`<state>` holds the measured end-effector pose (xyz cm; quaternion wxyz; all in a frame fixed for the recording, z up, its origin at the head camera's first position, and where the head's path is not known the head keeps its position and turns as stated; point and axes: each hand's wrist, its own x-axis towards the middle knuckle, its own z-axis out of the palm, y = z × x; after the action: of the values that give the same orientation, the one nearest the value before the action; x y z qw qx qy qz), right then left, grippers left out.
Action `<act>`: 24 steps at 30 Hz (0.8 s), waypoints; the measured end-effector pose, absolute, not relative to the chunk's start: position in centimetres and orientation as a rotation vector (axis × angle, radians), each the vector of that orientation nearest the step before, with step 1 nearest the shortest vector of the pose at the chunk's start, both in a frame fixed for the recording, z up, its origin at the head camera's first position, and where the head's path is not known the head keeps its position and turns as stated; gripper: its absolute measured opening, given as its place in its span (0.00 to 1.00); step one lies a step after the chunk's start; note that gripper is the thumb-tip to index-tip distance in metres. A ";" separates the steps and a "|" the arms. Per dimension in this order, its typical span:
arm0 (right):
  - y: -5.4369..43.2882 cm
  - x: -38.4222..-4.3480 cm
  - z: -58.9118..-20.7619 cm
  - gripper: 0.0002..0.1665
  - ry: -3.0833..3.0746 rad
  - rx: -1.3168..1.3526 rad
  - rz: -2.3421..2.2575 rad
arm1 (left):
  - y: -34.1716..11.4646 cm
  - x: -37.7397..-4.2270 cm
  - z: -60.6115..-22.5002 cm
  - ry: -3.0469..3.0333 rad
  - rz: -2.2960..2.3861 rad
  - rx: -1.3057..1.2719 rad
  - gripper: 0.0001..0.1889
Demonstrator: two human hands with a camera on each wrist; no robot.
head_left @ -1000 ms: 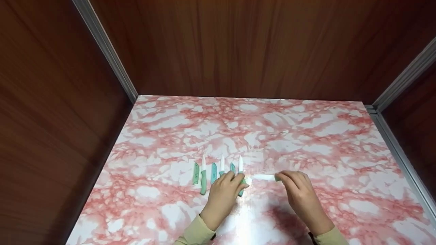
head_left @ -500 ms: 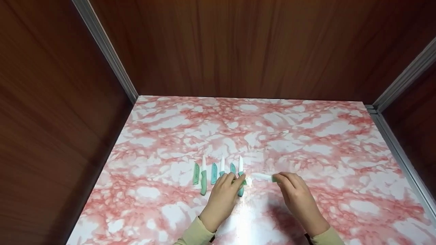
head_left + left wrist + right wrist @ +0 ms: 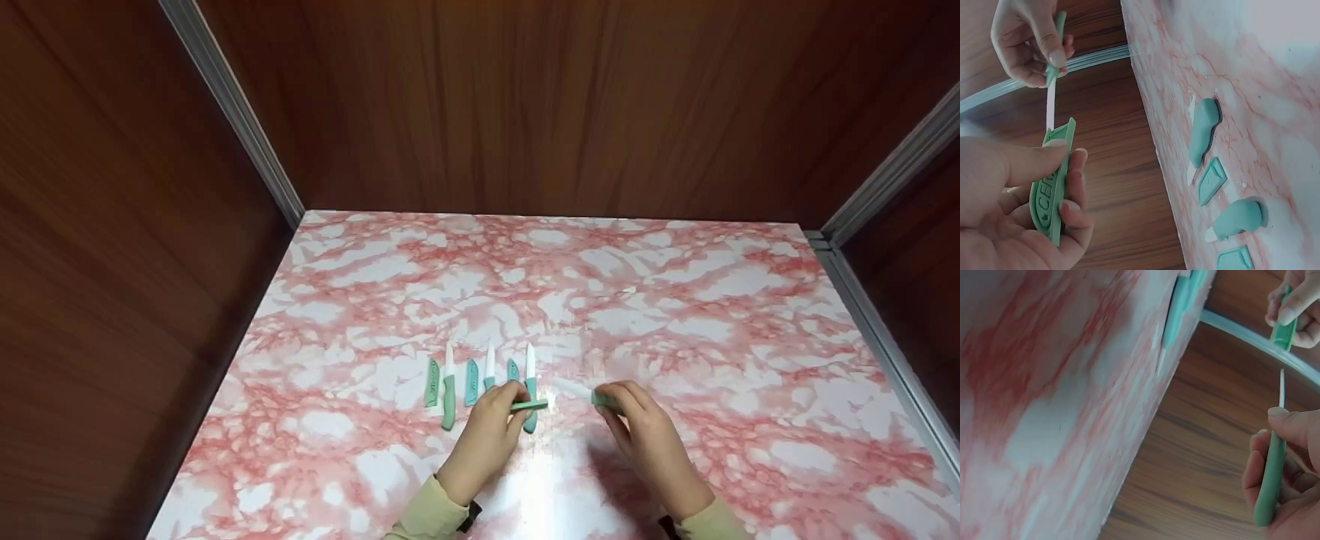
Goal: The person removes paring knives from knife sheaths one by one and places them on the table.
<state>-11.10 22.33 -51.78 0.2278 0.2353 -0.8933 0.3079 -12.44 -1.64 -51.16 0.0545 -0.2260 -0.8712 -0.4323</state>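
Observation:
My left hand [image 3: 486,431] pinches a green knife sheath [image 3: 1050,197] with raised lettering, thumb on its face. In my right hand [image 3: 651,431] is a paring knife with a green handle [image 3: 1271,481], gripped by fingers and thumb. Its white blade [image 3: 574,388] points left at the open end of the sheath. The right wrist view shows a small gap between blade tip and sheath. Both hands are raised above the table, the left one in front of the nearest laid-out knives and partly covering them.
On the marbled red-and-white table [image 3: 675,300] lie a green sheath [image 3: 432,384], a green knife [image 3: 448,405], a teal sheath [image 3: 472,382], a teal knife [image 3: 490,364], another teal sheath [image 3: 513,369] and another teal knife [image 3: 530,367], in a row. Brown wood-grain panels [image 3: 525,105] enclose the table.
My right hand has moved slightly left with the knife, bringing the blade nearer my left hand. The sheath in my left hand has turned into view, its open end to the right.

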 end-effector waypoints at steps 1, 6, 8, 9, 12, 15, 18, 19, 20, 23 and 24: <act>22.3 -11.1 -51.9 0.20 -2.476 0.625 0.893 | -1.7 -12.5 -51.2 -2.639 -1.326 -0.677 0.07; 21.9 -11.2 -52.2 0.18 -2.506 0.514 1.126 | -1.9 -12.6 -51.2 -2.603 -1.438 -0.656 0.07; 21.8 -11.3 -52.2 0.17 -2.511 0.472 1.206 | -2.0 -12.7 -51.4 -2.594 -1.500 -0.655 0.07; 21.7 -11.3 -52.1 0.17 -2.510 0.456 1.238 | -2.0 -12.7 -51.4 -2.590 -1.532 -0.655 0.07; 21.4 -11.4 -52.0 0.17 -2.513 0.411 1.316 | -2.2 -12.8 -51.6 -2.579 -1.603 -0.646 0.06; 21.2 -11.5 -51.9 0.16 -2.527 0.364 1.352 | -2.3 -12.9 -51.7 -2.564 -1.642 -0.634 0.07; 21.1 -11.6 -51.8 0.14 -2.549 0.324 1.361 | -2.3 -13.1 -51.8 -2.550 -1.661 -0.640 0.07; 21.1 -11.6 -51.8 0.14 -2.554 0.315 1.364 | -2.3 -13.1 -51.8 -2.545 -1.671 -0.650 0.07; 21.0 -11.7 -51.7 0.14 -2.558 0.306 1.370 | -2.4 -13.1 -51.7 -2.540 -1.681 -0.662 0.07; 21.0 -11.8 -51.6 0.13 -2.569 0.271 1.414 | -2.4 -13.2 -51.7 -2.526 -1.722 -0.698 0.07; 20.9 -11.8 -51.6 0.13 -2.574 0.255 1.439 | -2.5 -13.1 -51.7 -2.521 -1.740 -0.707 0.07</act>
<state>-11.85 20.92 -51.64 0.0907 0.0859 -0.8660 0.4841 -13.14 -2.46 -51.67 -0.0012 -0.2249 -0.8019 -0.5536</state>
